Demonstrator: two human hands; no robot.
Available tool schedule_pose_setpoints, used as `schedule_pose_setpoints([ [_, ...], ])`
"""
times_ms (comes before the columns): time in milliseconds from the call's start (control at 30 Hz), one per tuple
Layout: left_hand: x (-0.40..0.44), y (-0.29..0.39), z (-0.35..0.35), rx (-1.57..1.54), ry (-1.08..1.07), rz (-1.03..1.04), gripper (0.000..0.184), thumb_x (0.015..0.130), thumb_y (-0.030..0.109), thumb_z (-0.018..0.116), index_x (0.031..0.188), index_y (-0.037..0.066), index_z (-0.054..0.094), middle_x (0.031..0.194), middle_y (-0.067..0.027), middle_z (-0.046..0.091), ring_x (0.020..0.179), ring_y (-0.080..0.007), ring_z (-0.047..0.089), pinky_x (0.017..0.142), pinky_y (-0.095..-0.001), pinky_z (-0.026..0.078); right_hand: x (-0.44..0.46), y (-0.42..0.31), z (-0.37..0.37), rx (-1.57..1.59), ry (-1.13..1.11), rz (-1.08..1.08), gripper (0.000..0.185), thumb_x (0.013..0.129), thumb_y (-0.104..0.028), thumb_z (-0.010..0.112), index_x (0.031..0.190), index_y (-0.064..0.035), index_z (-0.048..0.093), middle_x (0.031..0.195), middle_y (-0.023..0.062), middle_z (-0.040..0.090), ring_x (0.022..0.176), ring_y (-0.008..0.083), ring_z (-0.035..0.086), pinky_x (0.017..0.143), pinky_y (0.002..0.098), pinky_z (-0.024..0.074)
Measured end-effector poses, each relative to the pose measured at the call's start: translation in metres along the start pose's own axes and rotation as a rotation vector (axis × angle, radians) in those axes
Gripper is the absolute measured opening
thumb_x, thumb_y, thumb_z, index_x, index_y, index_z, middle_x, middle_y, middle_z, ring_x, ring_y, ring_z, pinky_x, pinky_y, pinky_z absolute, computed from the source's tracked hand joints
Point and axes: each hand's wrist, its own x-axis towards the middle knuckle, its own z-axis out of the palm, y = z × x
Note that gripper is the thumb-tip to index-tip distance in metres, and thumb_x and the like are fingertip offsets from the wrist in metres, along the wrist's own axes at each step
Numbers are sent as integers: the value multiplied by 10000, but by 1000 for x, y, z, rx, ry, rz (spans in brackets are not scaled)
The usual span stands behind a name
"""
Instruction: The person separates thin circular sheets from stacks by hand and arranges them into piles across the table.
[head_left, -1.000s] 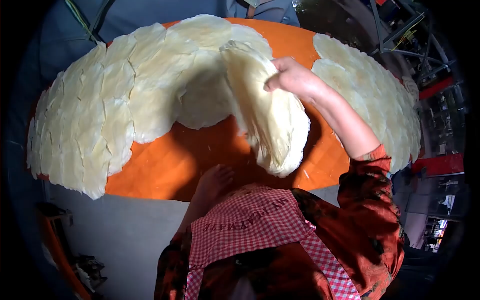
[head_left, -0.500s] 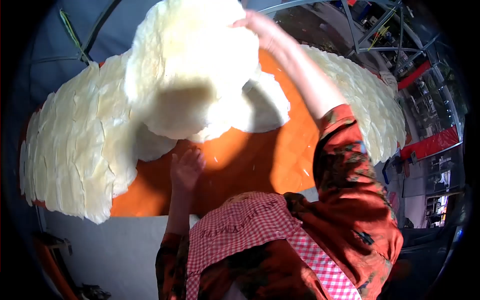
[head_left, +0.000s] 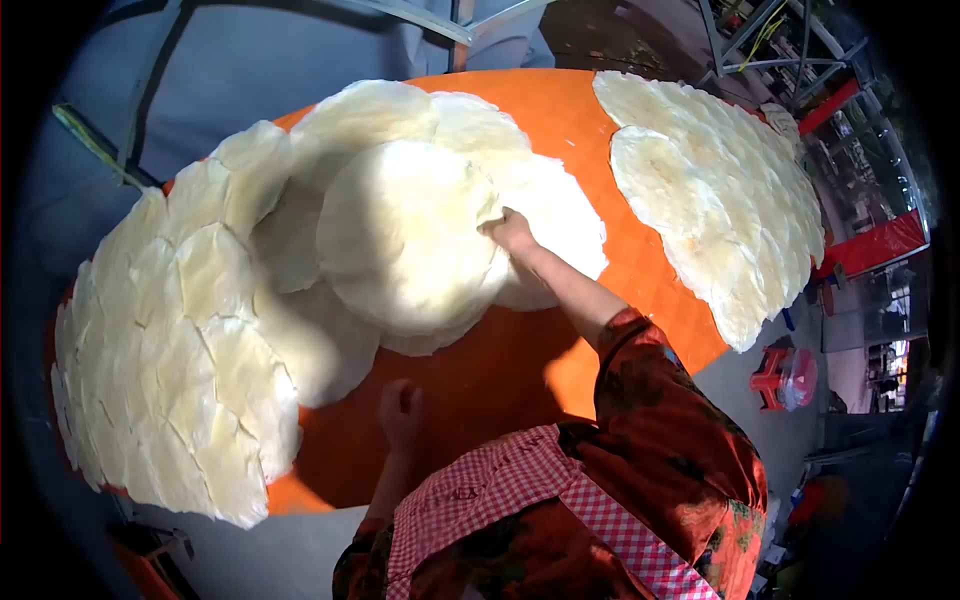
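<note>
Head view: the top pale round sheet (head_left: pixel 400 255) lies just left of the right hand (head_left: pixel 511 235), the nearer one — no clear long axis. Those fingers meet its right rim; whether they pinch, can't tell. Forearm slants forward and inward. The left hand (head_left: pixel 402 408) sits nearer the body, curled over orange cloth (head_left: pixel 660 290) — how tightly, unclear.

The round sheet (head_left: pixel 410 240) is thin and cream-coloured, with a slightly ragged rim and a shadow down its left part; it is spread out, broad face up, left of the frame's centre, overlapping similar pale sheets. The left-hand sheets (head_left: pixel 150 370) overlap like scales, as do the right-hand sheets (head_left: pixel 710 190) at upper right, all on the orange desk (head_left: pixel 650 290)
</note>
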Motion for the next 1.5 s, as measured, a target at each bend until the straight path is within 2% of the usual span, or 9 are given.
schedule_pose_setpoints([
  [233, 8, -14, 22, 257, 1, 246, 163, 825, 132, 663, 906, 30, 564, 890, -164, 540, 822, -351, 511, 703, -445, 433, 15, -19, -13, 444, -496, 343, 510, 818, -103, 658, 1276, 31, 480, 1152, 169, 596, 1068, 265, 592, 860, 378, 527],
  [433, 0, -14, 22, 406, -50, 212, 204, 805, 135, 654, 966, 31, 583, 974, -190, 559, 905, -375, 525, 768, -457, 449, 4, -212, -30, -128, -399, -252, 349, 645, -65, 692, 970, 57, 656, 879, 148, 655, 843, 248, 609, 775, 360, 487],
  [533, 9, -2, 20, 388, -58, 169, 213, 804, 144, 645, 981, 37, 596, 1025, -196, 569, 945, -379, 531, 795, -457, 458, 85, -280, -19, 61, -899, -1015, 225, 775, -199, 627, 877, -8, 689, 875, 115, 667, 829, 201, 626, 745, 334, 481],
  [700, 6, -8, 20, 412, -29, 147, 192, 794, 151, 649, 942, 38, 601, 1011, -190, 569, 954, -370, 536, 815, -451, 460, 30, -400, -51, 86, -553, -690, 360, 706, -77, 695, 1013, 95, 618, 933, 154, 663, 857, 257, 647, 761, 358, 508],
  [967, 6, -4, 24, 399, 11, 149, 219, 778, 170, 653, 936, 34, 583, 1030, -189, 547, 948, -369, 528, 815, -452, 453, 197, -215, -94, 774, -497, -297, 353, 755, 43, 605, 1105, 82, 577, 1017, 188, 645, 878, 295, 655, 788, 411, 556],
  [1133, 4, -6, 22, 411, -34, 102, 240, 776, 167, 651, 953, 27, 568, 1030, -194, 535, 973, -372, 506, 825, -454, 440, 233, -23, -77, -16, 53, -69, 403, 683, -153, 640, 1047, 21, 656, 1033, 192, 662, 929, 356, 642, 849, 408, 504],
  [1267, 4, -8, 19, 419, -27, 142, 240, 773, 144, 648, 961, 25, 558, 1014, -199, 529, 956, -377, 501, 810, -450, 438, 226, -17, -71, -522, 319, -88, 423, 756, -330, 600, 1044, -26, 664, 1021, 167, 676, 994, 345, 624, 891, 412, 480],
  [1333, 6, -10, 22, 419, 3, 163, 233, 769, 129, 645, 957, 25, 555, 997, -199, 528, 929, -378, 505, 789, -453, 440, 233, -30, -79, -643, 111, -100, 417, 780, -362, 584, 1059, -64, 670, 1052, 178, 664, 1010, 300, 629, 902, 405, 481],
  [1500, 11, -4, 4, 348, 22, 135, 254, 727, 84, 667, 952, 37, 558, 977, -187, 537, 882, -372, 522, 732, -445, 458, 249, -28, -79, 517, -604, 202, 576, 795, -203, 681, 1298, -16, 471, 1183, 142, 607, 1073, 293, 594, 947, 445, 474],
])
